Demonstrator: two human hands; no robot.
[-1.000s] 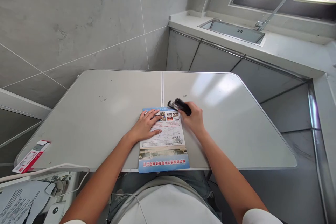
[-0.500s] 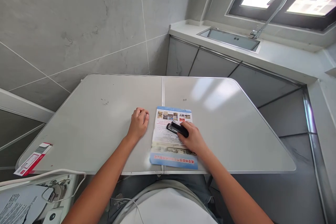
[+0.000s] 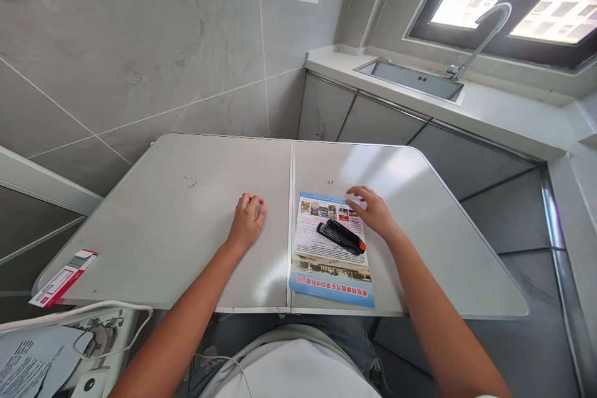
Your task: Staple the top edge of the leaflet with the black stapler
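Observation:
A printed leaflet [image 3: 332, 268] with a blue border and small photos lies flat on the white table [image 3: 224, 165], right of its centre seam. On top rests a black stapler [image 3: 340, 235], set diagonally, with an orange-red spot at its near right end. My right hand [image 3: 373, 211] hovers at the leaflet's upper right corner, beyond the stapler; its fingers are apart and hold nothing. My left hand [image 3: 249, 217] rests on the table left of the seam, with its fingers curled in and no object showing.
Tiny metallic bits [image 3: 330, 181] lie behind the leaflet. A red and white packet [image 3: 64, 278] sits at the table's left edge, near a white cable [image 3: 112, 303]. Beyond the table are a sink [image 3: 413, 79] and a tap [image 3: 485, 37].
My right hand has let go of the stapler and moved up and right. The leaflet, with the stapler on it, has shifted right, off the seam. My left hand has stayed put.

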